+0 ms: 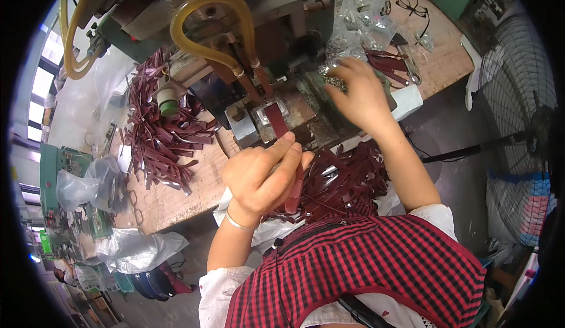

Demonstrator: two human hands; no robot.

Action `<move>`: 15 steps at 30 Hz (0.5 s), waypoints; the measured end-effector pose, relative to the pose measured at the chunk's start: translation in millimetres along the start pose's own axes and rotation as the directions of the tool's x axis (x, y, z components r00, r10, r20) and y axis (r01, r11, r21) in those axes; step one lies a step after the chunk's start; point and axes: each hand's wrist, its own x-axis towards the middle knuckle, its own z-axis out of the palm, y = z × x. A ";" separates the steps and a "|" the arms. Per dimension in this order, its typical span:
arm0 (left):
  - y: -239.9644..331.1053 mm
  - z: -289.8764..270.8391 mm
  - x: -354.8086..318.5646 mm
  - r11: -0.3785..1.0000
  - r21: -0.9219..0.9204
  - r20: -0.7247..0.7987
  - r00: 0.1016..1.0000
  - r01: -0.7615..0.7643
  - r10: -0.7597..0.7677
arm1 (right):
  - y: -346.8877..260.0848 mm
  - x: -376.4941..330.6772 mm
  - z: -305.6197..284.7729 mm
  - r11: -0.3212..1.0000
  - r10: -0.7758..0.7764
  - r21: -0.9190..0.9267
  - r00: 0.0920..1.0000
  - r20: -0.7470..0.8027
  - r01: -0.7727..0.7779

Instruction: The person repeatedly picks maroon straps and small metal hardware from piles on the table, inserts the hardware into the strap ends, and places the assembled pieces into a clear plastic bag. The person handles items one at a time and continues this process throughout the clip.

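My left hand (262,175) is closed on a dark red strap (275,119), pinched between thumb and fingers. The strap's far end lies over a small metal plate (262,115) beneath the press head (259,84). Its other end hangs down below my fingers. To the right, my right hand (360,95) is at a heap of small metal pieces (335,81) beside the machine. Its thumb and fingers are apart and curved, somewhat blurred, and nothing shows between them.
Finished-looking dark red straps pile up (170,134) left of the press, with more straps (347,178) at my lap. Yellow hoses (176,25) loop over the machine. Eyeglasses (412,7) and scissors (414,72) lie at the right. A large fan (512,110) stands beyond.
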 end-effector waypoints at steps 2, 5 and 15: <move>-3.9 0.7 -1.6 0.999 -0.033 -0.010 1.000 -0.003 0.003 | 39.3 -9.2 23.9 0.992 -0.006 -0.128 0.994 -0.112 -0.008; -8.0 4.0 -7.4 0.999 -0.045 -0.048 0.999 -0.004 0.001 | 62.9 -18.1 38.4 0.995 -0.052 -0.096 0.986 -0.159 0.037; 11.7 -19.7 -27.5 0.986 -0.052 -0.053 0.985 0.161 -0.163 | 40.3 -9.7 46.6 0.969 -0.101 -0.238 0.986 -0.131 0.068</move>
